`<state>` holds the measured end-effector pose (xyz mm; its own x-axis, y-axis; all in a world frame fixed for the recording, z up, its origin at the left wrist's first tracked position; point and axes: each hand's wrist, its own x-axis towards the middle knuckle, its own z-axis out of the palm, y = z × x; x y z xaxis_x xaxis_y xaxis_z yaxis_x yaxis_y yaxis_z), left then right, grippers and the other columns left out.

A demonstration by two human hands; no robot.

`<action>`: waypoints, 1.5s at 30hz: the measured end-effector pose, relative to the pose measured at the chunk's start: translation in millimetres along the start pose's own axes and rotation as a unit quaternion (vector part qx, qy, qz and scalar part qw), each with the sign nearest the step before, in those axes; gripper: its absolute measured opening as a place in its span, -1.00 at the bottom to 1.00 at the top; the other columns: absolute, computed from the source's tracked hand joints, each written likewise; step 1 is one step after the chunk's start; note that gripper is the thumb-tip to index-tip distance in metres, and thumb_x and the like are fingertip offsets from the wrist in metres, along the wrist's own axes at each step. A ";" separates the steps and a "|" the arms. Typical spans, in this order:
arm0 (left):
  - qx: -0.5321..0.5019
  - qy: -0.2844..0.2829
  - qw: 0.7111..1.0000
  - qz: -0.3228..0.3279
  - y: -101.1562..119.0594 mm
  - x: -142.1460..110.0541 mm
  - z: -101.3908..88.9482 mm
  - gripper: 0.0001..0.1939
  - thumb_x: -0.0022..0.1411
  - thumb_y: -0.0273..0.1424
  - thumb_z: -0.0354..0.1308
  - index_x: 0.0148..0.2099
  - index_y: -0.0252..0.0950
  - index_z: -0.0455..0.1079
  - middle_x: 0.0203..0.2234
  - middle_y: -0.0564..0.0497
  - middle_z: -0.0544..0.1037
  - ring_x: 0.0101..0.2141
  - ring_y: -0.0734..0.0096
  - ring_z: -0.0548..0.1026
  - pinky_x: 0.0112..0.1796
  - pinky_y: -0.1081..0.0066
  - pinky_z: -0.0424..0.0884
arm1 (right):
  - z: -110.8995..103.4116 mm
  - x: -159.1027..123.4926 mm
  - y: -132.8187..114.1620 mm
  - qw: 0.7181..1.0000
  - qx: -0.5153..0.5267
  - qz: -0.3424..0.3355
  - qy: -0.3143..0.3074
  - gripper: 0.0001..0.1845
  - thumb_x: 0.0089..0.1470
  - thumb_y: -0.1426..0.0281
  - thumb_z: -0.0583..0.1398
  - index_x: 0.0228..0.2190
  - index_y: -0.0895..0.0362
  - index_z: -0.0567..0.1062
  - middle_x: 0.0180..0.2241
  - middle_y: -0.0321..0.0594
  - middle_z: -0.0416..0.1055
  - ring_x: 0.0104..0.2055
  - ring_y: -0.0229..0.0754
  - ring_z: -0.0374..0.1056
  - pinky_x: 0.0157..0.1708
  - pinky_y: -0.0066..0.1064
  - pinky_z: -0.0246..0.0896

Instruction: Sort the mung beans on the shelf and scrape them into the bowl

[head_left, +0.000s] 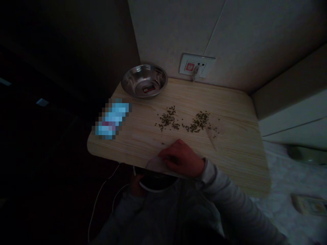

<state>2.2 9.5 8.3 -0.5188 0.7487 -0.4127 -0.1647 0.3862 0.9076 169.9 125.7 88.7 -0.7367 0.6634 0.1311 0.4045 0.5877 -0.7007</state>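
Note:
My right hand (182, 158) rests at the table's front edge with its fingers curled in and pointing left. Whatever they may hold is hidden; a pale patch (154, 164) shows beside the fingertips, too dim to name. Below the edge, my left hand (138, 185) grips the left side of a dark bowl (158, 182) with a pale rim, held against my body under the right hand. Small dark green beans lie on the table in two loose heaps, a left heap (167, 119) and a right heap (200, 120). A single bean (162, 143) lies close to my right hand.
A steel basin (144, 81) stands at the table's back left corner. A lit, blurred-out phone-like object (113, 117) lies at the left edge of the wooden table (237, 146). A wall socket (196, 64) holds a plug. White cables (102, 187) hang below on the left.

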 end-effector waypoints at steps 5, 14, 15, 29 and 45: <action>0.000 0.014 1.000 0.003 -2.5 3.3 -1.6 -0.90 -0.33 -0.53 0.13 -0.68 -0.20 0.35 -0.66 0.05 0.45 -0.29 0.14 0.42 -0.17 0.23 0.28 | 0.9 -7.6 -3.8 1.000 0.016 -0.009 -0.007 -0.76 -0.13 0.47 0.11 -0.31 0.10 0.41 -0.50 -0.28 0.43 -0.40 -0.29 0.30 -0.26 -0.35 0.02; -0.110 0.005 0.990 -0.088 -0.8 10.0 8.6 -0.93 -0.28 -0.43 0.13 -0.58 -0.24 0.40 -0.61 0.03 0.49 -0.31 0.16 0.44 -0.23 0.26 0.33 | 0.5 -24.6 -2.9 0.939 0.154 0.200 0.234 -0.78 -0.03 0.41 0.06 -0.27 0.09 0.37 -0.36 -0.23 0.41 -0.35 -0.28 0.31 -0.36 -0.43 0.22; -0.122 0.005 0.988 -0.096 -1.5 9.6 9.2 -0.90 -0.27 -0.43 0.13 -0.55 -0.24 0.41 -0.59 0.03 0.50 -0.30 0.15 0.44 -0.22 0.25 0.33 | 0.4 -25.6 -0.3 0.918 0.157 0.229 0.285 -0.78 -0.03 0.39 0.07 -0.26 0.08 0.36 -0.36 -0.23 0.40 -0.34 -0.27 0.32 -0.35 -0.42 0.23; -0.118 -0.006 0.988 -0.102 5.9 3.2 4.0 -0.82 -0.27 -0.48 0.14 -0.47 -0.22 0.43 -0.45 0.03 0.53 -0.21 0.13 0.41 -0.17 0.23 0.30 | 2.9 -25.0 5.4 0.917 0.088 0.244 0.302 -0.76 -0.03 0.39 0.07 -0.25 0.07 0.37 -0.30 -0.22 0.39 -0.28 -0.24 0.31 -0.27 -0.38 0.24; -0.065 0.012 0.995 -0.068 10.9 4.2 8.5 -0.82 -0.25 -0.43 0.13 -0.45 -0.23 0.43 -0.49 0.02 0.53 -0.25 0.18 0.43 -0.21 0.28 0.33 | 0.9 -26.5 2.6 0.947 0.067 0.202 0.241 -0.77 -0.03 0.42 0.05 -0.27 0.09 0.38 -0.34 -0.23 0.41 -0.31 -0.25 0.32 -0.29 -0.37 0.23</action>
<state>5.3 21.4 15.8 -0.5042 0.6797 -0.5327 -0.3410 0.4100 0.8460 190.0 109.2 82.7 -0.1896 0.9750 0.1157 0.5046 0.1978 -0.8404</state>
